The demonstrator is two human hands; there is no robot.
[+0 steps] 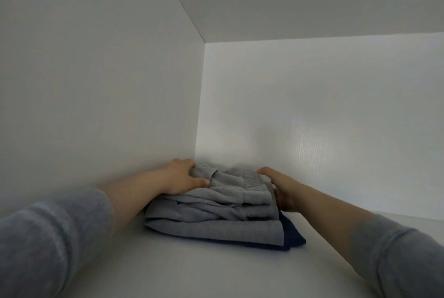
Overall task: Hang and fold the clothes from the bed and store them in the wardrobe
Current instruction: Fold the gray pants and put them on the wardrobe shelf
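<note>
**stack is on the shelf, both hands on it, final seat into the corner**

grey stack (216, 213) of folded clothes sits on the wardrobe shelf (216, 273), dead ahead at 12 o'clock. it lies on top of a navy garment (294, 237) whose corner pokes out from under it at 4–5 o'clock.

key relation: the stack's long axis runs roughly 9-to-3, with the folded edges facing 6. its 9 o'clock end is close to the left wall (96, 81); i can't tell if it touches, the forearm hides that side. the back wall (312, 105) is at 12, and the gap behind the stack is hidden. any remaining push looks to go toward 11–12.

hands bracket the stack, about equally near:
- left hand (179, 176) is at the stack's 10 o'clock corner. the thumb lies over the top layer, the fingers are curled into the cloth at the far edge, and it grips the top folds.
- right hand (280, 187) is at 2–3 o'clock. the fingers are fairly straight along the side and the palm presses the layers in (thumb hidden, so no pinch confirmed).

both forearms reach forward and low over the shelf, grey sleeves (55, 237) pushed up.

judgement: placement is nearly done; squaring up and letting go remain. risk: the top layers are rumpled and may slide when the left hand pulls out.
</note>
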